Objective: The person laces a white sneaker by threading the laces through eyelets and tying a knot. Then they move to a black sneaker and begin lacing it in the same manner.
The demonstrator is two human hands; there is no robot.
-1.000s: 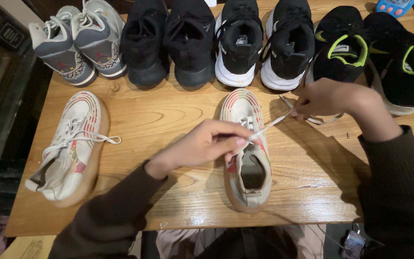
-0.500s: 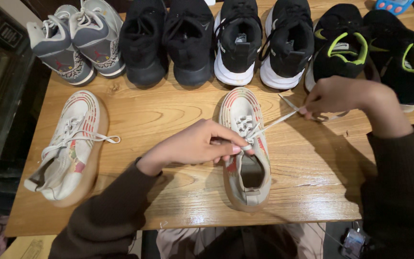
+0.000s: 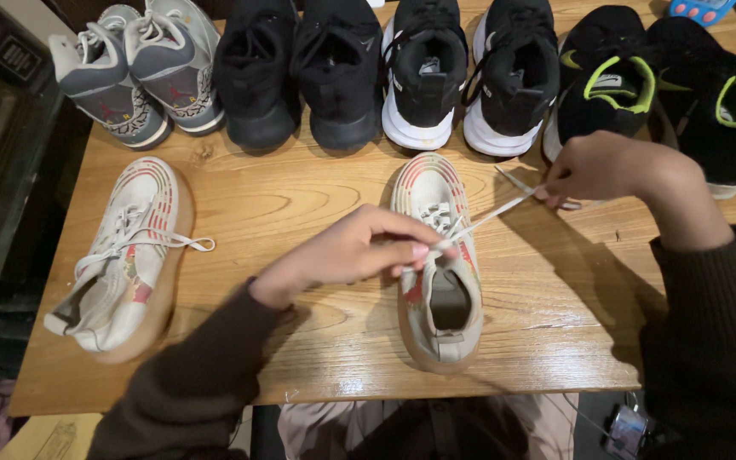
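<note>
A wooden desk (image 3: 300, 196) holds sneakers. At the near left, a cream sneaker (image 3: 121, 255) lies tipped on its side, laces loose. Along the far edge stand a grey pair (image 3: 134, 68), a black pair (image 3: 296, 72), a black-and-white pair (image 3: 470, 72) and a black pair with green lining (image 3: 666, 85). In the middle, the left hand (image 3: 351, 251) has its fingers (image 3: 419, 249) pinched closed on the white lace (image 3: 491, 215) at the eyelets of a second cream sneaker (image 3: 436, 264), standing upright. The lace runs taut to the right hand (image 3: 598, 166), whose fingers are closed on its far end, beyond the shoe.
</note>
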